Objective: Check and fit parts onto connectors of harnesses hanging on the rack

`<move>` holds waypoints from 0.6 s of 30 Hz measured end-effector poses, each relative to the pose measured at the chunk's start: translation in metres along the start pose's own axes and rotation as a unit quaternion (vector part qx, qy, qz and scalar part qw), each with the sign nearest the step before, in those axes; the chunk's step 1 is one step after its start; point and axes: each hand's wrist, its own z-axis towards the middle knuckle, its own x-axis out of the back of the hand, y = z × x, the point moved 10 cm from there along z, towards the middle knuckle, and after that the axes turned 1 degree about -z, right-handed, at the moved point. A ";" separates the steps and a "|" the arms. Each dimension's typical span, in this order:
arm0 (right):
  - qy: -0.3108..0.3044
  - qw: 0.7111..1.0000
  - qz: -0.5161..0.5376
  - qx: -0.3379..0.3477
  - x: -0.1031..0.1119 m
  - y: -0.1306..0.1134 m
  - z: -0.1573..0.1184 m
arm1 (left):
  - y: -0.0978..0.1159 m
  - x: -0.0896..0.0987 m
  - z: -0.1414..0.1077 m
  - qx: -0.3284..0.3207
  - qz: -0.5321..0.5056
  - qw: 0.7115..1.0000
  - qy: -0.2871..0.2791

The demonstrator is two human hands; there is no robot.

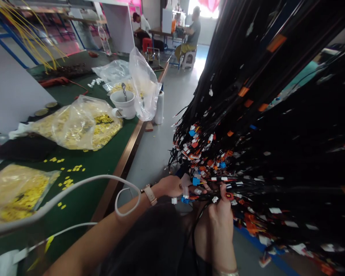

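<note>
Thick bundles of black cables [235, 96] hang on the right, their ends carrying white, blue, orange and red connectors. My left hand [174, 187], with a watch [150, 194] on the wrist, is at the near cable ends beside a blue connector [196, 181]; its fingertips are partly hidden by connectors. My right hand [222, 205] is closed round a few black cables, its thumb up beside a red connector [229, 196]. White and blue connectors [185, 196] hang between the hands.
A green-topped table [103, 163] on the left holds bags of yellow pieces [83, 124], loose yellow pieces and a white mug [123, 103] with a spoon. A white cable [103, 176] loops near my left forearm. Two people sit in the background.
</note>
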 end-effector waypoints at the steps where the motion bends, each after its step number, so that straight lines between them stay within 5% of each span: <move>1: 0.003 1.000 0.002 0.000 0.001 0.000 0.000 | -0.002 -0.004 0.000 0.001 0.040 0.999 -0.021; 5: 0.009 1.000 -0.029 0.008 0.001 -0.003 -0.002 | -0.008 -0.020 -0.003 0.006 0.168 0.979 -0.115; 10: 0.001 0.998 -0.065 0.011 -0.002 -0.005 -0.005 | -0.007 -0.035 -0.006 -0.066 0.308 0.928 -0.200; 18: -0.016 0.990 -0.139 0.027 -0.008 -0.008 -0.007 | -0.021 -0.036 -0.002 -0.022 0.340 0.921 -0.189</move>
